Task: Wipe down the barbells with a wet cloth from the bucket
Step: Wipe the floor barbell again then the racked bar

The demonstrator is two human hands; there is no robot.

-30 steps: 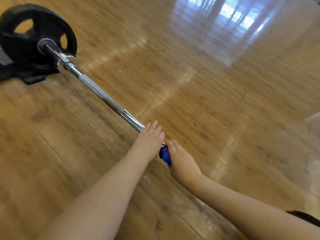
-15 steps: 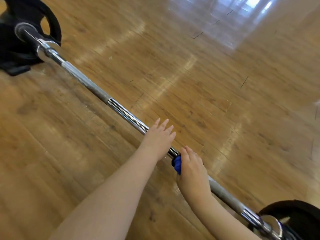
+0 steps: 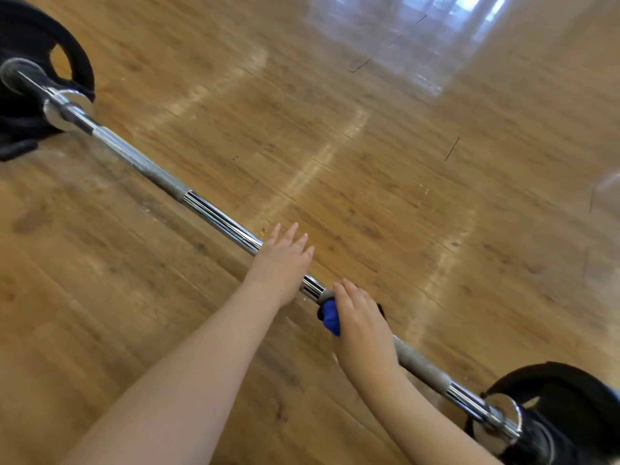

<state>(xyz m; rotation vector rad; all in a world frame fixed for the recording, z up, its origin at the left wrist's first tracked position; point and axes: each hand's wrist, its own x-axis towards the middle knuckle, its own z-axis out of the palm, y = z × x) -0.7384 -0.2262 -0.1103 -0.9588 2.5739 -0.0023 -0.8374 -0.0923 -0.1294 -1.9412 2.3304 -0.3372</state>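
R hand (image 3: 364, 325) wraps crumpled blue cloth (image 3: 330, 317) round chrome steel barbell shaft (image 3: 214, 213) mid-bar; L hand (image 3: 281, 263) rests on it, fingers straight, spread.

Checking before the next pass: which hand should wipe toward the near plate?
Right, probably. The right hand already holds the cloth around the bar, on the side toward the near plate. The left hand rests open on the bar, holding no cloth.

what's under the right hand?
A blue cloth, bunched against the bar; only its left edge shows. The right hand covers the rest and the stretch of bar beneath.
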